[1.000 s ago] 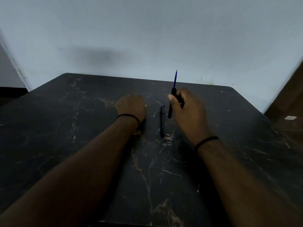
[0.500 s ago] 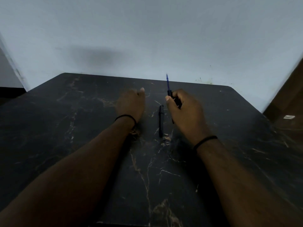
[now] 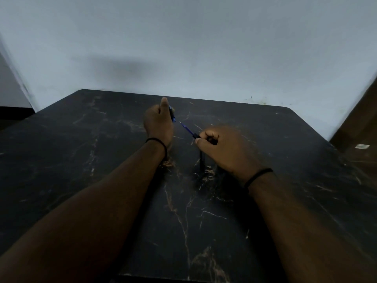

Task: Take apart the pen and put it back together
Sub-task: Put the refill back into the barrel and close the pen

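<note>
At frame centre, my right hand (image 3: 222,146) pinched the thin blue refill (image 3: 187,129), tip aimed up-left at the small blue piece (image 3: 172,114) my left hand (image 3: 158,121) gripped. 1 black barrel (image 3: 202,162) lay below on the table (image 3: 306,160). The refill seemed light and bendy, best pinched near its black collar.

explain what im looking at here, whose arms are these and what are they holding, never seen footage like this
There is no machine. A person wears a camera on the head, so the picture looks down along their own two bare arms at a dark marbled table. The right hand pinches a thin blue pen refill, its tip pointing toward the left hand. The left hand is closed around a small blue pen piece. A black pen part lies on the table, partly hidden under the right hand. Each wrist has a black band.
</note>
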`<action>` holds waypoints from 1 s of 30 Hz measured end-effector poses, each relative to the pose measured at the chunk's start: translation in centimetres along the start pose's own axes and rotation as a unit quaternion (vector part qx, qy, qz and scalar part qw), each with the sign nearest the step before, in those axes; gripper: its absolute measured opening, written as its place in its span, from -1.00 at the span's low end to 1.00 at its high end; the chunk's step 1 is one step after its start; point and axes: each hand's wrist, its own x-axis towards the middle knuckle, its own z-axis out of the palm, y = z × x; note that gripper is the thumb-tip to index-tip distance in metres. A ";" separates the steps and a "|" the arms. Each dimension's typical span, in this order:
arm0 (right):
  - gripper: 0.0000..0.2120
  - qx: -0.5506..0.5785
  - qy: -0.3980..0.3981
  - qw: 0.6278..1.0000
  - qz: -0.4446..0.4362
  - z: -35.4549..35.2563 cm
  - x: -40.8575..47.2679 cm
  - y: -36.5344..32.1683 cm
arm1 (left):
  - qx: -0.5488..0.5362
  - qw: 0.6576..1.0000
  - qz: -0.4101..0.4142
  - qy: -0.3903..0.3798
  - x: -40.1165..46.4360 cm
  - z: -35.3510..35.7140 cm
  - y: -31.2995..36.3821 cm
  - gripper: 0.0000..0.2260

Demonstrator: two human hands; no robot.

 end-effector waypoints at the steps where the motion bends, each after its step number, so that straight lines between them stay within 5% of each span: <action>1: -0.80 0.009 0.001 1.000 -0.003 0.0 0.0 0.0 | 0.005 1.000 0.001 -0.003 -0.1 0.0 0.0 -0.57; 30: -0.81 -0.042 0.044 0.998 0.034 1.1 0.5 0.6 | 0.016 0.999 0.022 -0.040 -2.1 1.1 1.2 -0.63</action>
